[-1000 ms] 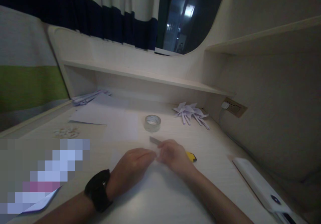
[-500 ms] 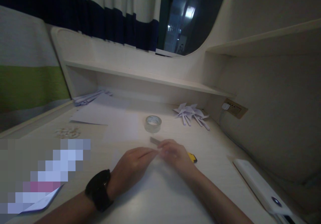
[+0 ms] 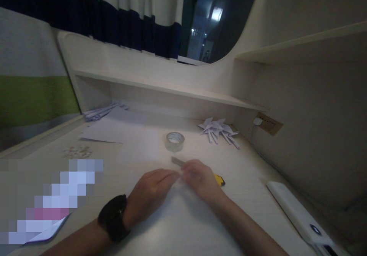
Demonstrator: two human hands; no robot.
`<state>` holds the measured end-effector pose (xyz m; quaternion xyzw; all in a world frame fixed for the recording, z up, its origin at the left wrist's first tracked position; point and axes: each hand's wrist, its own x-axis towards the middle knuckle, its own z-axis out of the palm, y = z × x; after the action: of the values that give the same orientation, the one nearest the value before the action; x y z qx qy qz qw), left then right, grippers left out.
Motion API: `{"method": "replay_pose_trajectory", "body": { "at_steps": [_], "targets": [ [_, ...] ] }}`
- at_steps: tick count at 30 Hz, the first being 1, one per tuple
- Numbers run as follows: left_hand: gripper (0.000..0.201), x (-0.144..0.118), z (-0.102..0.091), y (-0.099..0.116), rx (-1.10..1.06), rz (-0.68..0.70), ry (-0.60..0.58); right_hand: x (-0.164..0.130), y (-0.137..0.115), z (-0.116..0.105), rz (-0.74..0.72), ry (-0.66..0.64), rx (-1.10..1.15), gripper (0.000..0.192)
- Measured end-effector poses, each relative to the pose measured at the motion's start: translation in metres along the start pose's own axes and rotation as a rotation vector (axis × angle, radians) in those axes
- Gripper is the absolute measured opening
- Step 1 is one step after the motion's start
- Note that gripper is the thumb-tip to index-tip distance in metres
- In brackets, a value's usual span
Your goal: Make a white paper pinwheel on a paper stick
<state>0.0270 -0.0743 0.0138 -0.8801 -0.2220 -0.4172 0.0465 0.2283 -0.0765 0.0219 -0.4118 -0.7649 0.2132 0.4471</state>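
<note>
Utility knife (image 3: 200, 172) lies under the right hand (image 3: 199, 177), whose grip closes on its handle; the left hand (image 3: 151, 195) presses flat, released, steadying white paper (image 3: 183, 217) mid-surface.

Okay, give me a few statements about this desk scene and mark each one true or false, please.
1. The left hand has a black watch on its wrist. True.
2. The roll of tape sits on the shelf above the desk. False: it lies on the desk, beyond the hands.
3. A yellow-ended utility knife lies by the right hand. True.
4. The folded paper shapes are stacked under the left hand. False: they lie far back, near the wall socket.
5. Both hands meet over a sheet of white paper. True.
</note>
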Motion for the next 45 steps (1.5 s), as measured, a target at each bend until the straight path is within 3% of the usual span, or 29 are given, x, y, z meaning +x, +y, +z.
{"method": "replay_pose_trajectory", "body": {
  "at_steps": [8,35,45],
  "targets": [
    [0.019,0.003,-0.003,-0.002,-0.012,0.015,-0.047,0.003,0.002,-0.009,0.03,-0.11,0.207,0.019],
    [0.022,0.001,-0.004,-0.002,0.059,0.089,0.013,-0.002,-0.005,0.003,-0.025,0.003,-0.032,0.006],
    [0.024,0.003,-0.014,-0.003,0.211,0.279,-0.002,-0.005,-0.019,0.003,-0.073,0.015,-0.093,0.007]
  ]
}}
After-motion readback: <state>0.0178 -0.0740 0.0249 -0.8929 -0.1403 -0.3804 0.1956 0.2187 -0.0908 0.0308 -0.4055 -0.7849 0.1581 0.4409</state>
